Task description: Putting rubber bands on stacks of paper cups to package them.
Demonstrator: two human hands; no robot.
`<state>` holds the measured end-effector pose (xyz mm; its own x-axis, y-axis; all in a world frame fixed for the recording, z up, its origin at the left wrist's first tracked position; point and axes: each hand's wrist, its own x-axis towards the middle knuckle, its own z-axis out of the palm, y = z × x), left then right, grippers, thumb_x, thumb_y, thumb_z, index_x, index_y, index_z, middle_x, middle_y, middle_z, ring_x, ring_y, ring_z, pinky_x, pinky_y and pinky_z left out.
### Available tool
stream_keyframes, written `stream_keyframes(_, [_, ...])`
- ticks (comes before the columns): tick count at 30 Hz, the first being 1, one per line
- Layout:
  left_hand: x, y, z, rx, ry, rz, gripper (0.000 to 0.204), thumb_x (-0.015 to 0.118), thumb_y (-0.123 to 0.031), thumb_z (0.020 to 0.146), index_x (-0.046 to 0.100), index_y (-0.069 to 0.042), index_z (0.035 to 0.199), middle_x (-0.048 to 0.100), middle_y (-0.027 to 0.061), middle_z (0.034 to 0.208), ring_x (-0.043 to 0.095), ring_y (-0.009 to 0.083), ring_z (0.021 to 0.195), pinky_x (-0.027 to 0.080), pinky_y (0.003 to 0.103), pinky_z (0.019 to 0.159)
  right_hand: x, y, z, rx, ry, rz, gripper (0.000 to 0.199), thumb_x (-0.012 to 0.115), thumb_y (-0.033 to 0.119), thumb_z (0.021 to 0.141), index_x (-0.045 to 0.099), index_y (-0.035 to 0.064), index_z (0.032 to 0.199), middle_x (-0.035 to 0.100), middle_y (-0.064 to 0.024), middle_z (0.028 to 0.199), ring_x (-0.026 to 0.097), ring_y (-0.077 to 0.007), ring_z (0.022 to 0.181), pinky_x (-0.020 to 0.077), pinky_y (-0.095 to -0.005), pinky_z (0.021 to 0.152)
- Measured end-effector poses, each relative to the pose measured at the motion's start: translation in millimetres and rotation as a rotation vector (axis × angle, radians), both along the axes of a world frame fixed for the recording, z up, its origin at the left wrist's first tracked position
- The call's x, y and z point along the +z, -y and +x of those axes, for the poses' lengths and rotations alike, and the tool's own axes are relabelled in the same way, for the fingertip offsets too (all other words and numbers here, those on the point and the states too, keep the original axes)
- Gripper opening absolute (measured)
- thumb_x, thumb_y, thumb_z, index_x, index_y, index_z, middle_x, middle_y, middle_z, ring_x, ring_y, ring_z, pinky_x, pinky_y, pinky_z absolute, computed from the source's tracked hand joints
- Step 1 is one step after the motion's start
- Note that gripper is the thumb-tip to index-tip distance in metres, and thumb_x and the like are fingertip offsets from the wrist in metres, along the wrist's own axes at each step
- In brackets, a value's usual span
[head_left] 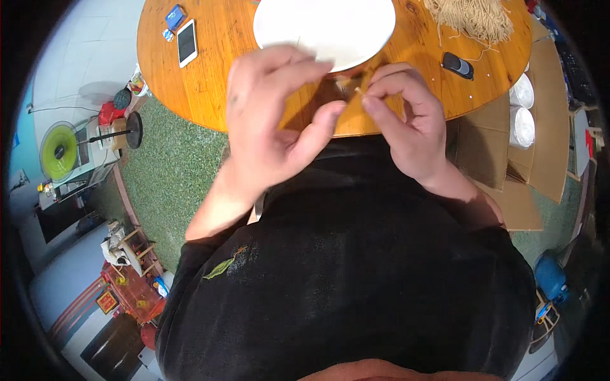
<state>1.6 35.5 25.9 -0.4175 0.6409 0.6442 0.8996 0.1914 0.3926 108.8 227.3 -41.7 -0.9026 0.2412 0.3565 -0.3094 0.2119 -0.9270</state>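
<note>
My left hand is raised over the near edge of the round wooden table, its thumb and fingers spread apart and slightly blurred. Opposite it, my right hand pinches a thin pale strand between thumb and fingertips. The strand is too small and smeared to make out fully. Just beyond both hands lies a large white round plate, partly covered by the left fingers. A heap of beige cords rests at the table's far right, with loose ends trailing toward me.
A white phone and a small blue box lie on the left of the table. On its right is a small dark device. Open cardboard and white rolls stand beside the table; a green fan is farther left.
</note>
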Motion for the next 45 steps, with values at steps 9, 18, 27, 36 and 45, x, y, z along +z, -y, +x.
stream_keyframes(9, [13,-40,-17,-0.020,0.298,-0.389,0.036,0.082,-0.007,0.083,0.073,-0.006,0.118,0.073,0.0103,0.103,0.070,0.0219,0.085,0.058,0.034,0.073,-13,0,-6,-0.053,0.157,-0.582,0.008,0.070,0.007,0.100,0.067,0.0003,0.104,0.067,0.0013,0.097,0.062,-0.0048,0.091,0.0486,-0.0216,0.081])
stream_keyframes(18, [21,-37,-19,-0.061,0.377,-0.436,0.034,0.074,-0.002,0.085,0.072,-0.004,0.119,0.074,0.0079,0.101,0.070,0.0180,0.085,0.056,0.030,0.073,-15,0,-11,0.012,0.111,-0.543,0.010,0.070,0.011,0.101,0.069,0.0009,0.103,0.068,0.0025,0.092,0.061,-0.0028,0.087,0.0480,-0.0204,0.078])
stream_keyframes(27, [16,-36,-20,-0.082,0.415,-0.451,0.033,0.072,-0.002,0.087,0.072,-0.003,0.120,0.073,0.0065,0.100,0.068,0.0155,0.084,0.054,0.029,0.072,-14,1,-11,0.027,0.103,-0.547,0.012,0.070,0.013,0.101,0.070,0.0009,0.102,0.071,0.0004,0.095,0.064,-0.0047,0.090,0.0505,-0.0218,0.081])
stream_keyframes(36, [20,-36,-18,-0.068,0.424,-0.461,0.032,0.073,-0.005,0.088,0.073,-0.005,0.120,0.072,0.0064,0.096,0.065,0.0139,0.082,0.054,0.028,0.071,-12,0,-13,0.015,0.113,-0.521,0.012,0.069,0.013,0.101,0.070,0.0011,0.101,0.073,-0.0016,0.096,0.067,-0.0070,0.092,0.0515,-0.0236,0.083])
stream_keyframes(45, [17,-35,-25,-0.145,0.516,-0.428,0.023,0.070,-0.012,0.099,0.073,-0.003,0.120,0.074,0.0104,0.094,0.068,0.0189,0.081,0.055,0.030,0.074,-19,0,-15,-0.016,0.149,-0.470,0.015,0.071,0.017,0.100,0.073,0.0020,0.103,0.073,-0.0004,0.095,0.064,-0.0050,0.087,0.0494,-0.0228,0.078])
